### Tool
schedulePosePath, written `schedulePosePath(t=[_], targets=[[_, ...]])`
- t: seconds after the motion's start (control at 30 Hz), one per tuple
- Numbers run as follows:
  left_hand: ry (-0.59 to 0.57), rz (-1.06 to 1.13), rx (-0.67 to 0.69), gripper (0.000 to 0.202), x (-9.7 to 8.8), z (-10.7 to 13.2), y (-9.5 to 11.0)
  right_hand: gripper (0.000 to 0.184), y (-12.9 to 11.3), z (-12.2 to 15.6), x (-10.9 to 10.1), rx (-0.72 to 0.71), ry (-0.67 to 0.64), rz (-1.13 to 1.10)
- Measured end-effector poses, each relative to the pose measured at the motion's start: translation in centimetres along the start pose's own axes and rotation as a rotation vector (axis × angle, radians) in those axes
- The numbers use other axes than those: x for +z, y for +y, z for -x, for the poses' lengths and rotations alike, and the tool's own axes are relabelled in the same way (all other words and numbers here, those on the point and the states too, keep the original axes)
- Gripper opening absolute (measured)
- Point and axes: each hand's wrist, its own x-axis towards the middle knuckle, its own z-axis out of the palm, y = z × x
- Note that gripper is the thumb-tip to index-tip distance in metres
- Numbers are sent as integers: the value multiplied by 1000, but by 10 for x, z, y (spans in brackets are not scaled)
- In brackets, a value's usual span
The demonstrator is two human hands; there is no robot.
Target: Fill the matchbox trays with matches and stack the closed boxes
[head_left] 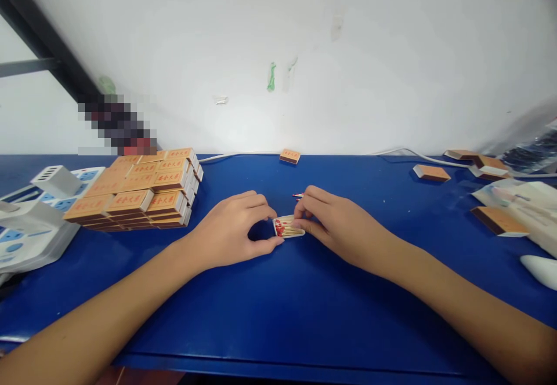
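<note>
A small white matchbox tray [303,233] with red-headed matches [290,228] in it lies in the middle of the blue table, without its sleeve. My left hand [237,228] grips the tray's left end between thumb and fingertip. At the other end, my right hand [333,220] has its fingers closed in a pinch on the matches, over the tray's edge. A few more match heads [298,195] show just behind the right fingers; whether those matches lie on the table or are held is hidden.
Orange matchboxes [130,201] are stacked at left, beside white power strips [43,240] with plugs. One matchbox [289,156] stands near the wall. Several others, including a matchbox [431,173], lie at right near a plastic bag [539,217] and a white object [542,270]. A white cable [418,154] runs along the wall.
</note>
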Motion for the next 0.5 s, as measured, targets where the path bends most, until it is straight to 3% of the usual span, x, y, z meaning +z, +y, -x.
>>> schedulePosePath(t=[0.13,0.3,0.5], targets=[[-5,3,-2,18,1,1,0,11,-1,0,-1,-16,57,-14],[-12,11,-15,18,0,1,-2,13,27,-1,-7,45,205,3],[-21,16,-11,19,0,2,-2,11,52,-6,1,86,127,7]])
